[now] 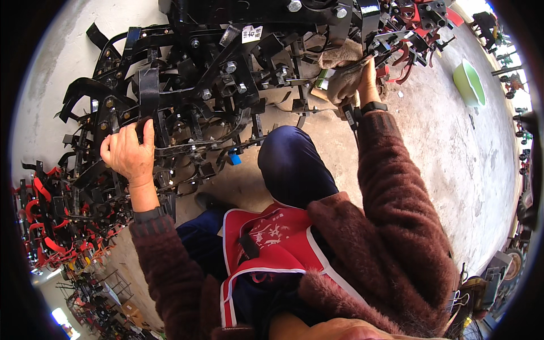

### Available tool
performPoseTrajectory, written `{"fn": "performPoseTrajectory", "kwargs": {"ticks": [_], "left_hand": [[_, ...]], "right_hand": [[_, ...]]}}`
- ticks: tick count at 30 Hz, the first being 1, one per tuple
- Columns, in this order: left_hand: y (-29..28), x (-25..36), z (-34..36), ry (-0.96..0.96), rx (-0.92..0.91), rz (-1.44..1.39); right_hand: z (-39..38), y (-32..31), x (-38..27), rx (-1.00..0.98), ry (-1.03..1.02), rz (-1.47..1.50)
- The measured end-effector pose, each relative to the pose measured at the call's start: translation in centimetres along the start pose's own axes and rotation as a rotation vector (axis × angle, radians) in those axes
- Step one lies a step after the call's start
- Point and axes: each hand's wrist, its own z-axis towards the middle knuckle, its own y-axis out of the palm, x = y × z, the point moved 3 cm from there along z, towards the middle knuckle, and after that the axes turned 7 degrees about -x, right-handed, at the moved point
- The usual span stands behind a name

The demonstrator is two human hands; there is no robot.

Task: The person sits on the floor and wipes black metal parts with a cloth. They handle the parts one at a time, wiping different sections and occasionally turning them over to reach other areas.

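Observation:
A large stack of black metal tiller-like assemblies [195,90], with curved blades and bolts, fills the upper left. My left hand [130,148] is closed on a black curved metal blade [148,93] at the stack's near left side, thumb pointing up; the fingertips are partly hidden. At the upper right my right hand [367,84] is closed on a crumpled grey-brown cloth [344,82], pressed against the black metal parts there. The cloth hides some of its fingers. A white label [252,34] with dark print is stuck on the upper part of the stack.
Red and black blade parts [42,209] are piled at the left, with more red parts [405,54] at the upper right. A green plastic basin [469,84] stands on the concrete floor [453,164]. Beside the cloth lies a small green-and-white box [323,80]. A blue piece [234,158] shows under the stack.

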Motion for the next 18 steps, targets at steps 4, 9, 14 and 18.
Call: {"fn": "performPoseTrajectory", "kwargs": {"ticks": [4,9,14,18], "left_hand": [[-0.1,0.0,0.0,0.004,0.028,-0.008],[-0.2,0.0,0.0,0.005,0.021,-0.001],[0.0,-0.1,-0.1,0.013,0.042,0.006],[0.1,-0.2,-0.2,0.006,0.034,0.009]], "right_hand": [[-0.4,1.6,2.5,-0.305,0.075,0.151],[-0.9,0.6,4.7,0.049,0.152,-0.006],[-2.8,0.2,5.8,-0.033,0.121,0.211],[-3.2,-1.1,5.1,0.094,0.100,0.257]]}}
